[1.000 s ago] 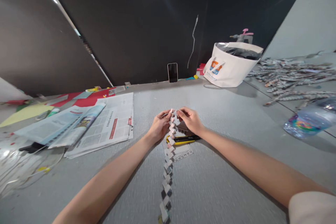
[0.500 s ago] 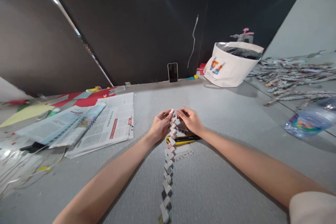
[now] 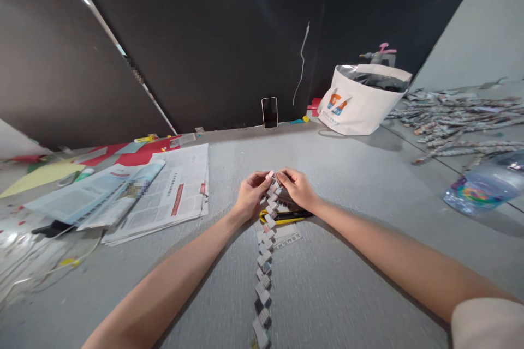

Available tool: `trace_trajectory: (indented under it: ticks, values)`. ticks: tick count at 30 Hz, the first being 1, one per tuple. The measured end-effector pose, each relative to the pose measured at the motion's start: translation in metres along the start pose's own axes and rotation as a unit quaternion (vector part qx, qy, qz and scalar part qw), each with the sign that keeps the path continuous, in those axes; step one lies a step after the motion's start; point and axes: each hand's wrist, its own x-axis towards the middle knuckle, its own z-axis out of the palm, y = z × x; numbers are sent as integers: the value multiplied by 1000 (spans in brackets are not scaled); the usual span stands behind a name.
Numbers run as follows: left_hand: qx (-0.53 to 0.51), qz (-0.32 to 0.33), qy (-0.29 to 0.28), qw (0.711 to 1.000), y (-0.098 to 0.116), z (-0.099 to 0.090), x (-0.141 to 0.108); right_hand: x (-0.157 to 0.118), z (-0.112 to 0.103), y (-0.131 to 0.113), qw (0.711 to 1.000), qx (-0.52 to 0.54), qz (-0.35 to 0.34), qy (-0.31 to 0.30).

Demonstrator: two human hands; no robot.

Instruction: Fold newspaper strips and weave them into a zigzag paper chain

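A zigzag chain of folded newspaper strips [image 3: 265,257] runs from the table's front edge up to both hands. My left hand [image 3: 251,194] pinches its far end between thumb and fingers. On the other side of that end, my right hand [image 3: 298,190] has its thumb and fingertips closed on the chain's tip. Beneath the chain and near my right wrist lies a yellow and black utility knife [image 3: 286,217]. Printed paper pieces [image 3: 289,237] rest flat under the chain, partly covered by the knife.
Folded newspapers [image 3: 188,185] lie to the left, with cables [image 3: 88,253] beside them. A phone [image 3: 269,113] leans on the black panel at the back. To the right stand a white bag [image 3: 360,103], a plastic bottle [image 3: 483,191] and a heap of paper chains [image 3: 454,120].
The chain's upper part has shifted slightly right and now slants more toward my right hand. Both hands stay almost in place, closed at its end.
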Motion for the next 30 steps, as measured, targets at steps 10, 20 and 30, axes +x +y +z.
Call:
trace_trajectory:
  ticks: [10,20,30]
  values:
    - [27,-6,-13,1000,0,-1,-1,1,-2,3,1000,13,-2,0]
    - [37,-6,-40,998,-2,-4,0,0,-2,-2,1000,-4,-15,5]
    - [-24,-53,-22,998,7,4,-4,1,2,-2,999,6,12,32]
